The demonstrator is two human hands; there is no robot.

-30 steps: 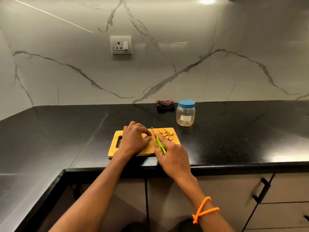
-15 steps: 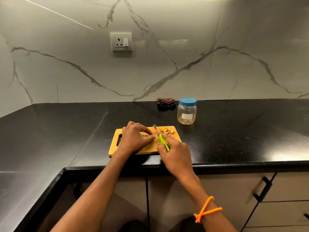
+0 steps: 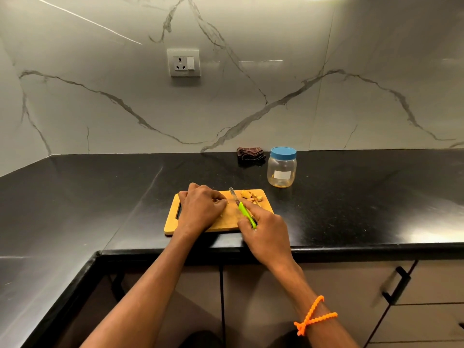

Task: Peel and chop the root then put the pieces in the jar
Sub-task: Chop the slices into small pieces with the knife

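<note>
On the black desk (image 3: 100, 197) before a marble wall, the left hand (image 3: 200, 209) has its fingers curled over the root (image 3: 221, 201) on the wooden board (image 3: 226, 219). The right hand (image 3: 266, 229) grips the green knife (image 3: 242, 208). Chopped pieces (image 3: 251, 195) wait on the board; the jar (image 3: 281, 168) stands closed, so chopping seems partly done and filling remains.

A rectangular wooden cutting board (image 3: 227, 218) lies near the front edge of the black stone counter (image 3: 100, 197). The left hand (image 3: 200, 209) curls over a small root piece (image 3: 224, 202); the right hand (image 3: 266, 234) grips a green-handled knife (image 3: 242, 208). Chopped yellow pieces (image 3: 251, 195) sit at the board's far right corner, near a blue-lidded clear plastic jar (image 3: 282, 168).
</note>
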